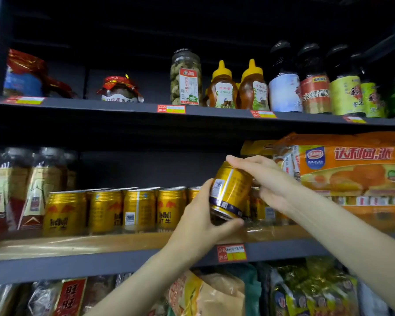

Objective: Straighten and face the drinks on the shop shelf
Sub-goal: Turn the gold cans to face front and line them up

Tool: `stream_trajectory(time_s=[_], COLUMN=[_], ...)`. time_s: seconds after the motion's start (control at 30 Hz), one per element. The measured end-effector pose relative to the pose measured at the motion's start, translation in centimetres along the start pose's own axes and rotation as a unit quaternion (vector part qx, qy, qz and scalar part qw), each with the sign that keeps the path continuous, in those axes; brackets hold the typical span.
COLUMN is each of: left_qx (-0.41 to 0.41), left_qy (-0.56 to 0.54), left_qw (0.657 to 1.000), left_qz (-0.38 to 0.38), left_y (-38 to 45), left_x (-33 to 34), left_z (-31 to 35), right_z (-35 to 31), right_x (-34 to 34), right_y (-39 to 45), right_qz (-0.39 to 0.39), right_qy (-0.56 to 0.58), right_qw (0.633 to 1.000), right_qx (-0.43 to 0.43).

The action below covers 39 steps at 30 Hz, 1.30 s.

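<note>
Two hands gripping one gold can (229, 190), centre right of frame: left hand (201, 221) cupping its base and side, right hand (263, 179) wrapping its top and far side. Tilting off the shelf (123, 244), barcode and small print turned outward instead of the logo. Likely handling as a stiff, smooth, fairly light thing, slippery if pinched; better holding round the wall and rim. Standing to the left, a row of cans (114, 212), some showing logos, some barcodes. Lying at right, orange cake packs (351, 165).
</note>
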<state>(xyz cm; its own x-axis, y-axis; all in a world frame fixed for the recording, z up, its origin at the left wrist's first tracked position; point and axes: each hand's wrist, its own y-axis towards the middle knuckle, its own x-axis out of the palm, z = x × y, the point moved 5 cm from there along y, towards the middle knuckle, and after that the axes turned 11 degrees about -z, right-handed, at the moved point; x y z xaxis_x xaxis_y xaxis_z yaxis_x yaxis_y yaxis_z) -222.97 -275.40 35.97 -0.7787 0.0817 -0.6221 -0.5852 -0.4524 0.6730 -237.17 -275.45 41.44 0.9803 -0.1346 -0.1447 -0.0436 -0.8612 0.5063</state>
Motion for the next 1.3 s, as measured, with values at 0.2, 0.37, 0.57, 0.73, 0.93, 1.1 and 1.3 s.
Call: stream_trajectory(time_s=[0.2,0.37,0.57,0.73,0.93,1.1,1.3], left_qx=[-0.008,-0.002,-0.018,-0.027,-0.041,-0.053,-0.072], left_qy=[-0.192,-0.176,-0.086,-0.126,-0.223,-0.108,-0.294], left_qw=[0.981,0.984,0.994,0.987,0.974,0.992,0.95], left_qz=[0.019,0.002,0.068,0.092,-0.019,0.037,-0.078], left_y=[-1.1,-1.6,-1.8,-2.6,-2.8,-1.6,-2.4], left_x=[-3.3,-4.6,-5.3,-5.5,-5.3,-4.8,-4.8], left_z=[-1.7,-0.4,0.6,-0.5,-0.9,0.2,-1.1], right_z=[-3.1,-3.2,-2.9,-3.0,-3.8,-4.0,-3.9], right_x=[1.6,3.4,4.0,4.3,3.5,3.5,3.6], right_y=[-1.4,-1.8,-1.3,-1.6,-2.1,-1.5,-2.2], right_qz=[-0.198,-0.217,-0.12,-0.18,-0.229,-0.139,-0.286], right_qy=[-0.003,0.094,0.072,0.063,0.053,-0.018,-0.018], right_qw=[0.98,0.969,0.987,0.979,0.967,0.983,0.956], right_qx=[-0.028,-0.07,-0.083,-0.067,-0.102,-0.119,-0.064])
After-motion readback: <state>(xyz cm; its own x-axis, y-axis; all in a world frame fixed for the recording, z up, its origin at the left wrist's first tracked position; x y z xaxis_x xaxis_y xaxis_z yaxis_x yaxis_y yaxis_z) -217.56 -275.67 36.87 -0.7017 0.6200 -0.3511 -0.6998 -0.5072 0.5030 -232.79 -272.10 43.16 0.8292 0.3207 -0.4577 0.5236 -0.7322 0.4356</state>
